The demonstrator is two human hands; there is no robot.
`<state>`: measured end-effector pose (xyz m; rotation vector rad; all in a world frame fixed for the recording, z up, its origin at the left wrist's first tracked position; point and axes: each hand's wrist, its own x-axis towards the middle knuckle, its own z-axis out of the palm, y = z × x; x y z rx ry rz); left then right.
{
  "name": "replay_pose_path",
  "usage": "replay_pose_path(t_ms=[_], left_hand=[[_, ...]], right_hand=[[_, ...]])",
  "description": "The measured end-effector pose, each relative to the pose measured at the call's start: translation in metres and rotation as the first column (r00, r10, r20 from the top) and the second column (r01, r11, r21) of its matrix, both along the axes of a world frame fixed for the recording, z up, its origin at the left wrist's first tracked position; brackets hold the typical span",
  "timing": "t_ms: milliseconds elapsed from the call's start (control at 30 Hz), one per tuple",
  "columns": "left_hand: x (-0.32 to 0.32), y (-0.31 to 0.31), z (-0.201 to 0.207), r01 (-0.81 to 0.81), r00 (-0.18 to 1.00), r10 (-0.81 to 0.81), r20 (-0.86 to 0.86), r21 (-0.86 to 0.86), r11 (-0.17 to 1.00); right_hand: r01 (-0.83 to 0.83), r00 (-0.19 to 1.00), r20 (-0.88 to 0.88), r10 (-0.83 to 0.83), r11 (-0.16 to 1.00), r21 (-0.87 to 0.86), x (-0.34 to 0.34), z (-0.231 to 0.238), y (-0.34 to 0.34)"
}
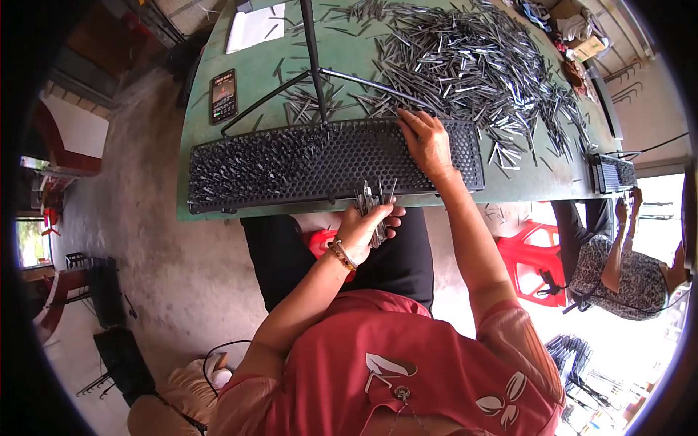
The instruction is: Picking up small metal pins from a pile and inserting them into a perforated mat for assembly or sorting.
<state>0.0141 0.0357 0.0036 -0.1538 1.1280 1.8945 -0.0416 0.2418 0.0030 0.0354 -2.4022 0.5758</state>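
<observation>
My left hand (pixel 368 221), with a beaded bracelet on its wrist, is closed round a bunch of slim dark, shiny sticks (pixel 376 195) just off the near edge of a long black perforated rack (pixel 378 145). The sticks point away from me. Over the right part of the rack is my right hand (pixel 427 145), its fingers bent close together near the far rim. Whatever its fingertips hold, if anything, is hidden. Many similar sticks stand upright in the holes of the rack's left half (pixel 247 167); bare holes show through the middle and right.
A large heap of loose sticks (pixel 472 62) covers the green table (pixel 200 156) beyond the rack. A black metal stand (pixel 314 65) rises behind it. A phone (pixel 224 97) and white paper (pixel 254 29) lie at left. Another person (pixel 618 276) works at right beside a red stool (pixel 534 261).
</observation>
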Motion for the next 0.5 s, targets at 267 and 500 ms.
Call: replay_pose_path(t_ms=[267, 500], left_hand=[[0.0, -0.003, 0.002, 0.002, 1.0, -0.002, -0.027, 0.005, 1.0], [-0.004, 0.004, 0.006, 0.06, 0.984, -0.049, -0.169, 0.06, 0.996]], right_hand=[[-0.002, 0.976, 0.206, 0.072, 0.947, -0.321, 0.029, 0.033, -0.008], [0.031, 0.781, 0.422, 0.461, 0.645, -0.764, 0.071, 0.042, -0.027]])
